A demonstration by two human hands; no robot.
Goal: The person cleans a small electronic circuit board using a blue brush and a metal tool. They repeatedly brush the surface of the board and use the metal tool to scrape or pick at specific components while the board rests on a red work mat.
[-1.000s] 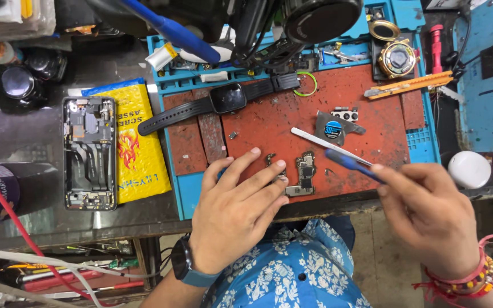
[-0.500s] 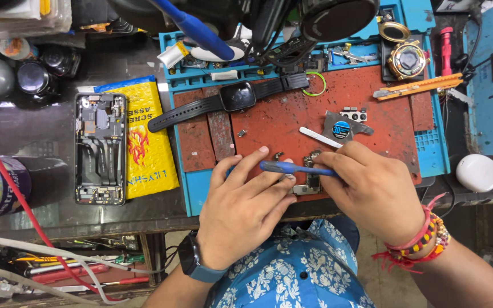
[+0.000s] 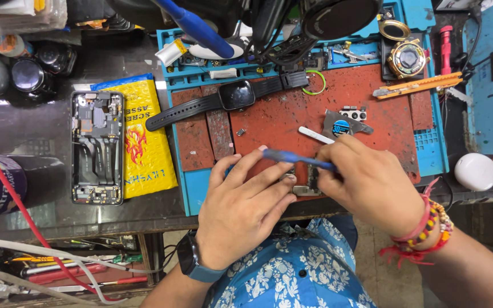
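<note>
Left hand (image 3: 245, 212): fingers spread flat, pinning the small metal part (image 3: 305, 181) at the mat's (image 3: 269, 122) front edge.
Right hand (image 3: 366, 185): fingers pinched round the blue tool (image 3: 298, 159), tip over the part.

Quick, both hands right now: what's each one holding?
Left hand: open, fingers spread, pressing down on a small metal part on the red mat.
Right hand: closed on a blue-handled tool.

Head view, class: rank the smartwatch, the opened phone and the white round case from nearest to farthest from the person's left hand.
1. Smartwatch: on the red mat, just above the left hand.
2. Opened phone: off to the left, beside the yellow packet.
3. White round case: far right, past the right hand.
</note>
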